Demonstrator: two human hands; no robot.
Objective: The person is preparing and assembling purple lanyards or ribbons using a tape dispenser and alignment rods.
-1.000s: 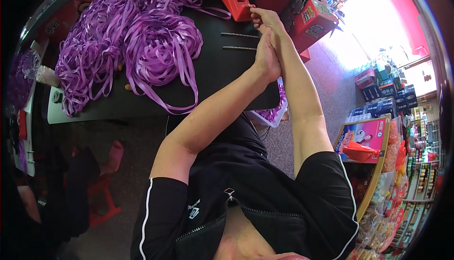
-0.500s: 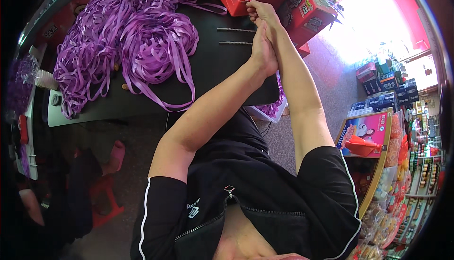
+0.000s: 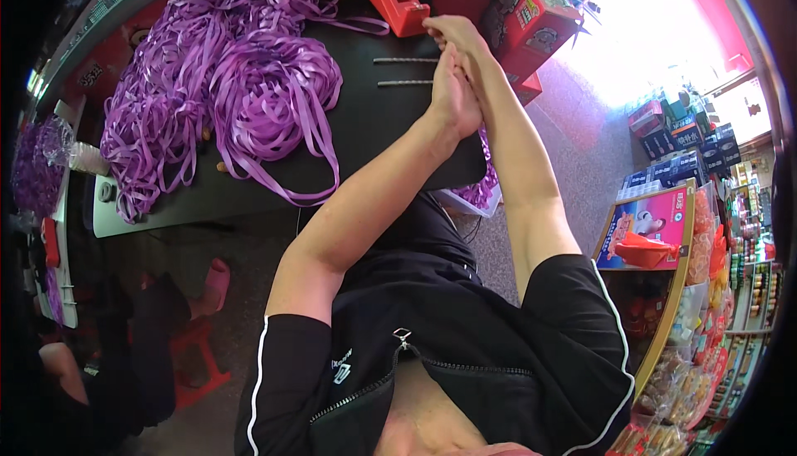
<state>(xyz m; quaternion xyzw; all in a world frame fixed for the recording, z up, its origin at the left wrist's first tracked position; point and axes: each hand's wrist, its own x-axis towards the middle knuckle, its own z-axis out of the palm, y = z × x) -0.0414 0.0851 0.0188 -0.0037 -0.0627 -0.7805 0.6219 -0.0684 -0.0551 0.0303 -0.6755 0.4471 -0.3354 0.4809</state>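
Note:
My right hand (image 3: 457, 34) reaches to the front end of a red tape dispenser (image 3: 398, 6) holding a roll of tape. Its fingers are bent and pressed together beside the dispenser; anything between them is too small to make out. My left hand (image 3: 456, 95) lies alongside my right wrist with its fingers stretched out, and nothing shows in it. To the left of it, two thin twisted metal rods (image 3: 404, 83) lie on the dark table. A large heap of purple ribbon lanyards (image 3: 270, 95) covers the table's left part.
Under the table's right edge stands a white bin (image 3: 486, 207) with more purple ribbons. A red box (image 3: 540, 20) is beyond my right forearm. A display case (image 3: 652, 228) and packaged goods line the right side. At lower left, another person's leg (image 3: 199, 298) shows by a red stool (image 3: 195, 365).
The view has shifted slightly, so the table sits lower in it. My right fingers have drawn back slightly from the dispenser's front end; my left hand stays against my right wrist.

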